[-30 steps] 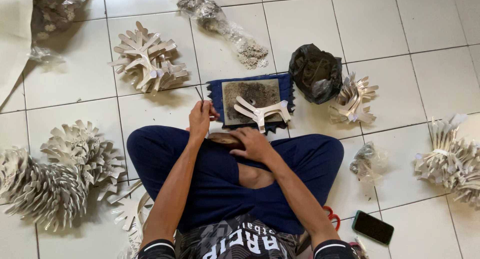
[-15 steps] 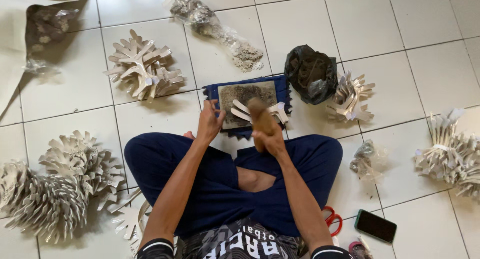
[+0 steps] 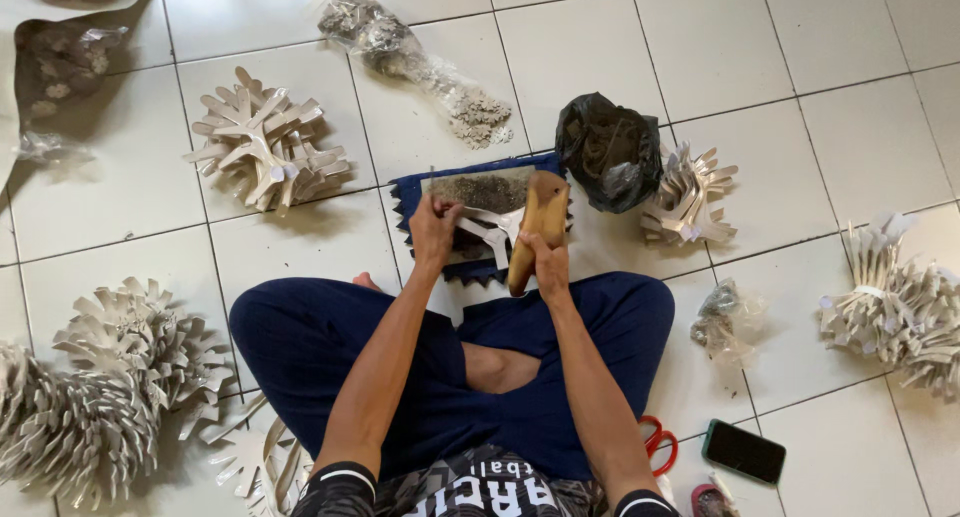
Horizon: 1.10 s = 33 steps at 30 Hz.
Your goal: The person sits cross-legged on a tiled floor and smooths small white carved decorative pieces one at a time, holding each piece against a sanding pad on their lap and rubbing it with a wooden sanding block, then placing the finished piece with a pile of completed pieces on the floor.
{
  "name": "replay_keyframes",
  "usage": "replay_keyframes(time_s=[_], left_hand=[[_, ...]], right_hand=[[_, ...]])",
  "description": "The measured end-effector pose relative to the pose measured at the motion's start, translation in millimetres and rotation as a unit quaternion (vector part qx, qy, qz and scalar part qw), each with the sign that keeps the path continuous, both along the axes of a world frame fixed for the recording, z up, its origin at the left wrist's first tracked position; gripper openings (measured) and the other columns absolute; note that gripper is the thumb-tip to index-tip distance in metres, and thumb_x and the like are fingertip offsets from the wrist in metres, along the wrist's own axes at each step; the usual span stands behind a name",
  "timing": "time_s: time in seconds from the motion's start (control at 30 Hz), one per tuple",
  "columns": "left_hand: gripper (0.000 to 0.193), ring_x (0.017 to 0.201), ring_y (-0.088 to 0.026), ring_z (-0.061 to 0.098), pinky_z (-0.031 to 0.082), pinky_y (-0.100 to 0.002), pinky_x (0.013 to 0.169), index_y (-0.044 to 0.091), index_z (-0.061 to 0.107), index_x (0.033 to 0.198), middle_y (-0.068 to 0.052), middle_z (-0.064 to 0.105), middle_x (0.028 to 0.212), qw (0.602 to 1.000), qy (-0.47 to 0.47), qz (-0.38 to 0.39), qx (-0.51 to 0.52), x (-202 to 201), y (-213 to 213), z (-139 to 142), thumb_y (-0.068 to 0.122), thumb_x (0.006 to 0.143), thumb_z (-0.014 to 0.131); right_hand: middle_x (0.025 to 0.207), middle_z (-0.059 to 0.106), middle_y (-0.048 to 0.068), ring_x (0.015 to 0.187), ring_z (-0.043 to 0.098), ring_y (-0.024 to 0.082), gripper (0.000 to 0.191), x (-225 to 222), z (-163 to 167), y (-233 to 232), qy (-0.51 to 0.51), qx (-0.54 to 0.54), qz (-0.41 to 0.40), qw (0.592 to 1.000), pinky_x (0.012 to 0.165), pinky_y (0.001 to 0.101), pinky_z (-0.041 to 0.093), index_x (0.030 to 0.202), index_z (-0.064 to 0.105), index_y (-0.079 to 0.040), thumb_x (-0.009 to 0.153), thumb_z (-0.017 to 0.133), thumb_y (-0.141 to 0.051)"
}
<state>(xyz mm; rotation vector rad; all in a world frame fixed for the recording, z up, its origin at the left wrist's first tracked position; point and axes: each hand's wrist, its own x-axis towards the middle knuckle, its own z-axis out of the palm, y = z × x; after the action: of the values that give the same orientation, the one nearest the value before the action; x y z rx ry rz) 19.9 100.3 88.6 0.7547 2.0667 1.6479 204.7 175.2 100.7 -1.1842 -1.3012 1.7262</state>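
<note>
1. Two bare hands work over a dark pad (image 3: 480, 190) lying on a blue cloth (image 3: 415, 192) on the white tiled floor (image 3: 780, 77), just in front of the seated person's crossed legs.
2. The right hand (image 3: 548, 262) is closed around the lower end of a wooden mallet (image 3: 535, 227), whose head stands over the pad's right edge.
3. The left hand (image 3: 435, 227) pinches a small upright tool above a pale forked cut-out (image 3: 492, 232) resting on the pad; the tool's tip is too thin to make out.
4. A black plastic bag (image 3: 610, 152) sits just beside the cloth's right corner, its contents hidden.
5. Heaps of pale cut-outs (image 3: 265, 147) ring the person; those at the left and right edges are cut off by the frame.
6. Red scissors (image 3: 655, 442) lie half hidden behind the right forearm, near a dark phone (image 3: 743, 452).
7. Clear bags (image 3: 420, 67) hold small pieces too blurred to identify.
</note>
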Motion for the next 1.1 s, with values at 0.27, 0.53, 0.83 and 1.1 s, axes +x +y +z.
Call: replay_keyframes(time_s=[0.27,0.53,0.83,1.1], left_hand=[[0.028,0.078,-0.040,0.066,0.051,-0.044,0.068,-0.001,0.057,0.096,-0.019,0.068,0.085,0.983,0.181,-0.014,0.010,-6,-6,0,0.010,0.086,0.080],[0.021,0.076,-0.043,0.060,0.046,-0.052,0.068,0.000,0.054,0.094,-0.019,0.061,0.077,0.976,0.184,-0.099,-0.059,-7,-30,-13,0.007,0.091,0.073],[0.023,0.079,-0.042,0.060,0.047,-0.050,0.069,-0.001,0.056,0.090,-0.019,0.061,0.080,0.975,0.179,-0.101,-0.080,-6,-37,-13,0.008,0.090,0.077],[0.013,0.076,-0.036,0.066,0.052,-0.046,0.071,0.003,0.066,0.099,-0.020,0.069,0.091,0.970,0.206,-0.109,-0.074,-43,-58,-11,0.013,0.104,0.059]], right_hand=[[0.094,0.072,0.007,0.081,0.068,0.015,0.032,-5,-9,9,0.032,0.017,0.024,0.999,0.073,0.0293,0.055,0.110,0.071,0.002,0.085,0.077,-0.018],[0.100,0.076,0.008,0.084,0.070,0.014,0.036,6,-16,7,0.035,0.001,-0.012,0.999,0.075,0.0283,0.057,0.112,0.070,0.002,0.083,0.076,-0.018],[0.105,0.075,0.011,0.083,0.068,0.018,0.037,14,-23,5,0.097,0.008,-0.060,0.993,0.077,0.0309,0.056,0.120,0.065,0.004,0.087,0.072,-0.012],[0.107,0.066,0.015,0.093,0.068,0.026,0.048,22,-22,-7,0.231,-0.040,-0.010,0.972,0.084,0.0393,0.057,0.134,0.055,0.005,0.095,0.062,-0.021]])
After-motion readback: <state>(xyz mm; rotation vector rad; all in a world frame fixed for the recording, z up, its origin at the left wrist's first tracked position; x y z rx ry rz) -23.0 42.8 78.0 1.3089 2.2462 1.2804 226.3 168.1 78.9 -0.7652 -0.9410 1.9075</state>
